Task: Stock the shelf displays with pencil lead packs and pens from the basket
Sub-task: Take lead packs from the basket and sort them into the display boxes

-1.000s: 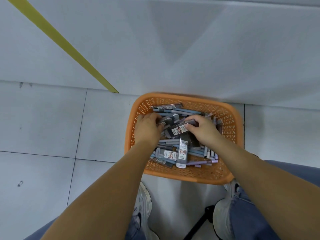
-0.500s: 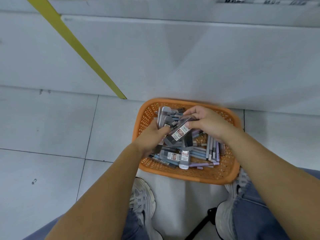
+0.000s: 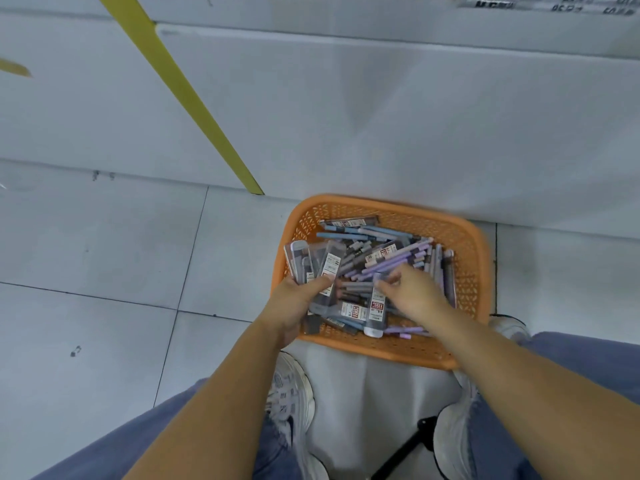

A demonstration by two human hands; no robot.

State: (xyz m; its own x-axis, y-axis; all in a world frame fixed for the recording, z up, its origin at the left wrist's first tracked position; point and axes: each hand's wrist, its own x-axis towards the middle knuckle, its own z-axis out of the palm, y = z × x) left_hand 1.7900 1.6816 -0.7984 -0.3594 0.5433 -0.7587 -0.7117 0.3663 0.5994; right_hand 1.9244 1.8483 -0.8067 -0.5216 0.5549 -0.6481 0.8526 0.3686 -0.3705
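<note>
Pencil lead packs (image 3: 313,268): fanned stack, clamped betw. thumb and fingers of left hand (image 3: 294,301), over left rim of the orange basket (image 3: 479,271), centre frame. Right hand (image 3: 414,294): fingers curled at top end of one more pack (image 3: 375,308) lying among purple pens (image 3: 398,261). Pinched or just touching, can't tell, too blurred.

Best approach: take that pack by its long edges, lift straight up so pens don't snag, slide it flat onto the stack, and square the fan before rising.

Room: white shelf base (image 3: 381,116) hard behind basket, upper frame. Shoes (image 3: 294,393) crowd the near rim, lower frame. Open floor (image 3: 104,254) at frame left.
</note>
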